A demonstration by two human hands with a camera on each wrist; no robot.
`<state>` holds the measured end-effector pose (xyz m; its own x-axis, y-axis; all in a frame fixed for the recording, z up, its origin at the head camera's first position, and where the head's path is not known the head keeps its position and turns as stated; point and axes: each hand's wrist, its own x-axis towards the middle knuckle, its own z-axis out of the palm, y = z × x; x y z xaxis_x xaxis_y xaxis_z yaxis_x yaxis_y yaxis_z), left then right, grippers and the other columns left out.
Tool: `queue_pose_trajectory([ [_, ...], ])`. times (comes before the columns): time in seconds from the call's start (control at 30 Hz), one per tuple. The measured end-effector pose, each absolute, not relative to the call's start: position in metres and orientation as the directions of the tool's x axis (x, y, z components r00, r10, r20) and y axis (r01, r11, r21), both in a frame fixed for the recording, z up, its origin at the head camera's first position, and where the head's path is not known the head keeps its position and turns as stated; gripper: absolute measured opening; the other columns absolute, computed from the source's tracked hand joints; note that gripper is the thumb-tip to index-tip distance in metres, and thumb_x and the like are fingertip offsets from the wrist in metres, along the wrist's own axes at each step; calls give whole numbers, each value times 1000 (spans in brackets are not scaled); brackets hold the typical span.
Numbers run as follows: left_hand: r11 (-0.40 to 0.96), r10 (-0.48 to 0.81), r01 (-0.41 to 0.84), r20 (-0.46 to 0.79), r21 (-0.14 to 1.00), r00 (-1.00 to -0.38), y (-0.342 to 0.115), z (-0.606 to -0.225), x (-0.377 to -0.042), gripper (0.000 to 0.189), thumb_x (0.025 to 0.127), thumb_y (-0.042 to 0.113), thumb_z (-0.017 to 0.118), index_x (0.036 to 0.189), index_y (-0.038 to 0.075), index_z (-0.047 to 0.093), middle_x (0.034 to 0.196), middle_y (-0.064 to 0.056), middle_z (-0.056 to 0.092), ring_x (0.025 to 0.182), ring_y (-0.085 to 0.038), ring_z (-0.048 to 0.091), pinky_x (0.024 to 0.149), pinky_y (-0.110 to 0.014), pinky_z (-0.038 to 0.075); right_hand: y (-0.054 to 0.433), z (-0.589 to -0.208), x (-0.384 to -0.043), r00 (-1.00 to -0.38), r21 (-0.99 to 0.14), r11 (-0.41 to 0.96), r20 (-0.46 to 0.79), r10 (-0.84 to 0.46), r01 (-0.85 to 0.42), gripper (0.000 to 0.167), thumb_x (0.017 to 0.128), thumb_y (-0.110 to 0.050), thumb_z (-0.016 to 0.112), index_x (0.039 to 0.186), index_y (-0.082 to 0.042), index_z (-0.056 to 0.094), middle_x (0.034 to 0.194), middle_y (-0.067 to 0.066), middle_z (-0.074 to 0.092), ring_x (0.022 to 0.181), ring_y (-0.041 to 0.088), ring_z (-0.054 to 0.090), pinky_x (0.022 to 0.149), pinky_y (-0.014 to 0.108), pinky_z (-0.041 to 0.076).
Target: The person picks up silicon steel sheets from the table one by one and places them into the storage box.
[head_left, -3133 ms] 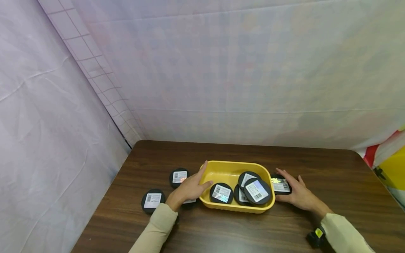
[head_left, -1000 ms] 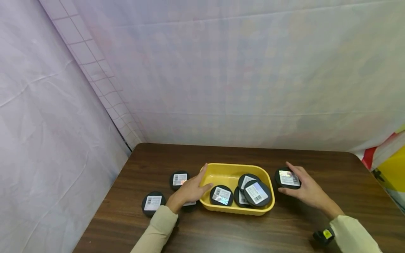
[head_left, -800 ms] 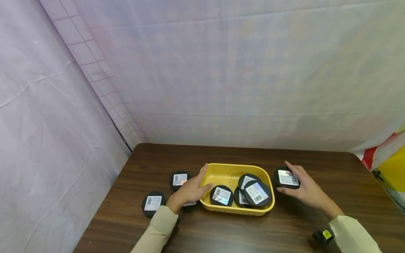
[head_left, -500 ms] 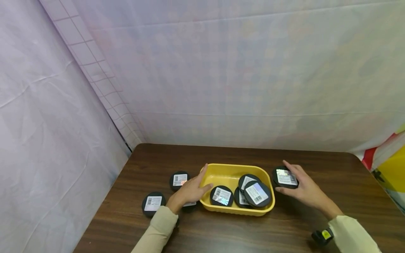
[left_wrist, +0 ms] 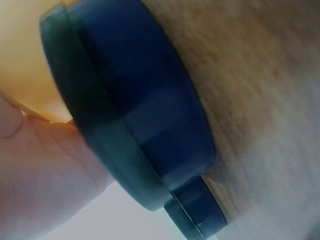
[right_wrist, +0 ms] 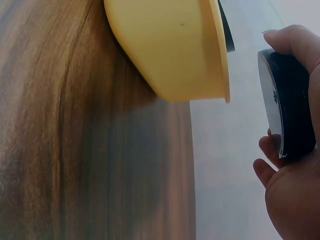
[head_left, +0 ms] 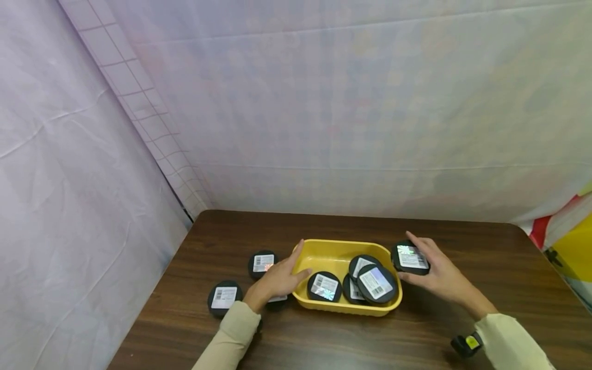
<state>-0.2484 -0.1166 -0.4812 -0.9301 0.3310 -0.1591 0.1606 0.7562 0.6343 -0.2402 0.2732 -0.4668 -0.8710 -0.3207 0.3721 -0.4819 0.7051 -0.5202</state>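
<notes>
My right hand [head_left: 432, 270] grips a round black case [head_left: 410, 257] with a white barcode label and a shiny sticker, beside the right end of a yellow plastic basket [head_left: 324, 309]. In the right wrist view the case [right_wrist: 287, 105] is held on edge between thumb and fingers, above the table. My left hand [head_left: 276, 281] rests at the basket's left end, fingers spread along the rim, thumb reaching over it. Several like cases [head_left: 376, 284] lie in the basket, some overlapping on the right. Under my left hand another case [head_left: 277, 303] is partly hidden.
On the brown wooden table [head_left: 324, 344] two more black cases, one at front left [head_left: 224, 298] and one further back [head_left: 262, 263], lie left of the basket. White cloth [head_left: 333, 118] hangs behind the table. The left wrist view shows a dark case [left_wrist: 140, 100] close up.
The right hand took hold of the case beside the basket, drew it rightward, and has since brought it back left and slightly up, near the rim. The left hand and basket stay put.
</notes>
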Motion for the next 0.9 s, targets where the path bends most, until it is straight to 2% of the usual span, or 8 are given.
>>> queue_pose_trajectory([
  [0.1, 755, 333, 166, -154, 634, -930, -116, -480, -249, 78, 101, 51, 49, 161, 31, 4, 156, -14, 38, 120, -25, 54, 102, -51, 42, 270, -466, -241, -868, -516, 704, 374, -327, -487, 102, 75, -29, 88, 156, -10, 31, 130, 17, 48, 108, 29, 52, 83, 36, 47],
  [0.3, 761, 327, 162, -156, 628, -932, -115, -480, -249, 77, 101, 52, 49, 161, 32, 4, 156, -12, 39, 117, -24, 54, 103, -50, 42, 264, -464, -243, -853, -511, 691, 396, -339, -511, 102, 73, -27, 89, 156, -9, 32, 130, 16, 48, 108, 25, 51, 85, 22, 42],
  [0.37, 765, 326, 165, -152, 622, -933, -115, -480, -249, 77, 101, 52, 48, 161, 32, 4, 156, -12, 40, 117, -23, 55, 103, -50, 42, 262, -464, -243, -851, -514, 685, 398, -342, -516, 102, 73, -26, 89, 156, -9, 31, 130, 16, 48, 108, 24, 50, 85, 20, 41],
  [0.57, 764, 328, 170, -148, 623, -933, -116, -480, -250, 77, 101, 51, 49, 161, 32, 4, 156, -13, 39, 120, -25, 54, 103, -50, 42, 254, -463, -244, -846, -520, 672, 394, -360, -528, 101, 75, -26, 88, 156, -10, 31, 131, 15, 48, 106, 23, 51, 83, 31, 47],
  [0.9, 767, 319, 151, -166, 623, -933, -115, -481, -248, 77, 101, 52, 48, 160, 35, 2, 156, -11, 39, 122, -24, 53, 104, -50, 42, 240, -461, -245, -850, -536, 661, 360, -384, -526, 101, 76, -31, 87, 157, -11, 30, 132, 15, 47, 108, 26, 52, 85, 45, 48],
])
